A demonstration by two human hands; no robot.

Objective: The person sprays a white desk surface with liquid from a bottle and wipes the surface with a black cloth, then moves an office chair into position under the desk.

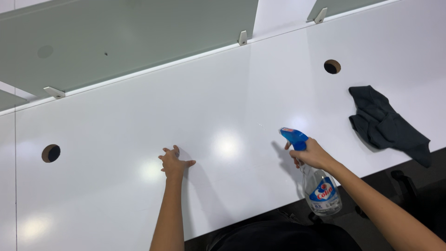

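Clear plastic spray bottle with a blue trigger head (319, 186), holding a little pale liquid, sits in the person's right hand (312, 155), whose fingers are wrapped around the neck just below the blue nozzle; the bottle hangs over the near edge of the glossy white desktop (260, 93), its nozzle pointing up and left across the surface. The left hand (173, 162) lies flat on the desktop, palm down, fingers spread and gripping nothing, well apart from the right hand. Both bare forearms reach in from the near edge of the desk. Beyond the right hand, towards the right end of the surface, a crumpled dark grey cloth (385, 124) lies on the white top, one corner trailing near the edge. A round cable hole (331, 66) is cut into the desktop behind the cloth, and a second round cable hole (51, 153) shows far to the left. Along the back stands a frosted pale green glass partition (116, 42), fixed by small white brackets (242, 37).
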